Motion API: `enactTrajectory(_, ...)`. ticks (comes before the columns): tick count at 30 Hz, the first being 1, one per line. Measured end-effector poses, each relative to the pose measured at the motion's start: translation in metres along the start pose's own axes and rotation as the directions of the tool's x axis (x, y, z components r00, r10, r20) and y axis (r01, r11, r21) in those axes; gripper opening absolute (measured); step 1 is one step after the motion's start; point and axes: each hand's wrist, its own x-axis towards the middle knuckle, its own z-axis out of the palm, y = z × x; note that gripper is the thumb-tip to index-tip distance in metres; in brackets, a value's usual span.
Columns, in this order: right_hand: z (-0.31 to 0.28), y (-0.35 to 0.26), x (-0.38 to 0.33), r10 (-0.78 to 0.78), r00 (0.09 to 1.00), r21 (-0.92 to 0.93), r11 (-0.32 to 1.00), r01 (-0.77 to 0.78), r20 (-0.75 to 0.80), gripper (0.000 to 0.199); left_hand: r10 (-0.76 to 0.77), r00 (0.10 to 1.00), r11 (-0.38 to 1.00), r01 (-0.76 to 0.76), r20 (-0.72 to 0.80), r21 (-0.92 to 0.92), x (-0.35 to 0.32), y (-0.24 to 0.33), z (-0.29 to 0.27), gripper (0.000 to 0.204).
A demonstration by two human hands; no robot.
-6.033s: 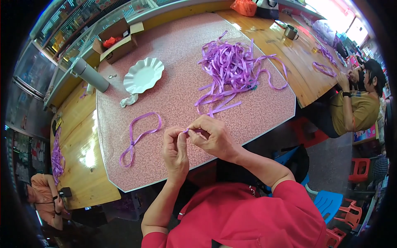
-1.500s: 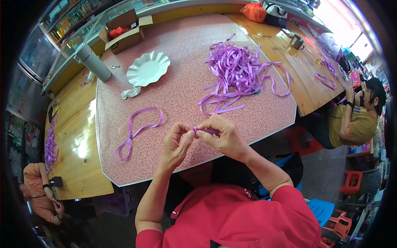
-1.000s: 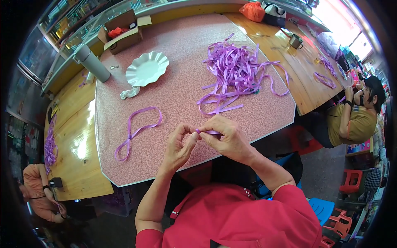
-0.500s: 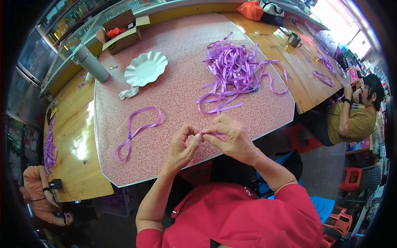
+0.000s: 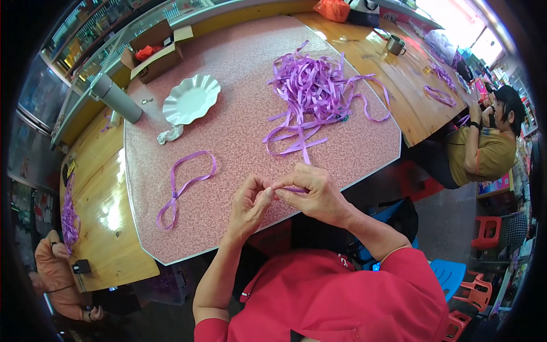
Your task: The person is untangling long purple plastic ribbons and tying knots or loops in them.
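Over the table's near edge, my left hand [image 5: 249,205] and my right hand [image 5: 312,191] meet fingertip to fingertip. Both pinch a purple ribbon [image 5: 295,190], of which only a short stretch shows under my right fingers. The exact spot they grip is covered by the fingertips. Just beyond my right hand, a strand runs up to a heap of purple ribbons [image 5: 310,88]. To the left of my left hand lies one looped purple ribbon [image 5: 173,200], crossed near its lower end, touched by neither hand.
On the pink speckled table [image 5: 228,137] stand a scalloped white plate [image 5: 191,100], a grey-green flask [image 5: 117,98] and an open cardboard box [image 5: 156,62]. Crumpled white tissue [image 5: 170,134] lies by the plate. A metal mug [image 5: 395,45] stands far right. People sit at both sides.
The fingertips of both hands have drawn closer together over the ribbon, hiding the bit that showed between them. The whole view has shifted slightly; the ribbons on the table lie as before.
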Motion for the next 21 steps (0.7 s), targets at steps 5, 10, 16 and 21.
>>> enactTrajectory(5,-0.0045,0.0040,-0.0055,-0.012,1.000,-0.016,1.000,0.012,0.002,0.015,-0.031,0.999,0.999,0.031,0.018,-0.010,0.0002,0.0011,0.0036,0.014)
enactTrajectory(10,-0.0035,0.0093,-0.0063,-0.015,1.000,0.030,0.999,0.016,-0.016,0.015,-0.033,0.999,0.999,0.032,-0.006,-0.031,-0.0007,0.0048,0.0076,0.015)
enactTrajectory(16,-0.0058,0.0089,-0.0056,0.010,1.000,0.013,1.000,-0.010,0.001,0.015,-0.003,1.000,1.000,0.003,-0.001,-0.028,-0.0026,0.0037,0.0044,0.016)
enactTrajectory(21,-0.0048,0.0096,-0.0071,0.008,1.000,-0.070,0.998,-0.008,0.002,0.018,-0.004,1.000,0.998,0.003,0.015,0.056,-0.0015,0.0004,0.0037,0.015)
